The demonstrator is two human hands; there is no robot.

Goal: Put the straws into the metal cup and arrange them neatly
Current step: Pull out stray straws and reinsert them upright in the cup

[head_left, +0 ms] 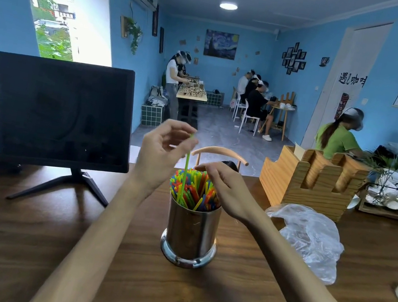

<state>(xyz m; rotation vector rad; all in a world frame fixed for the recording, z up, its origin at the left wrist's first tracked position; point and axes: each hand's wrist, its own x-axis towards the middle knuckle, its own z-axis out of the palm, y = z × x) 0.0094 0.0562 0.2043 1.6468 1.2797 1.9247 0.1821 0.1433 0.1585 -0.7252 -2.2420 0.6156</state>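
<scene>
Head view: left hand pinching green straw upright over metal cup, right hand loosely curled on straws.

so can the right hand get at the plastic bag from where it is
Probably yes: the right hand rests on the straws in the metal cup, and the plastic bag lies just beside it with only bare table between.

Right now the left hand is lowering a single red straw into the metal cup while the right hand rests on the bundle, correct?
Not quite: in the head view the straw pinched by the left hand is green. The right hand does rest on the bundle in the metal cup.
</scene>
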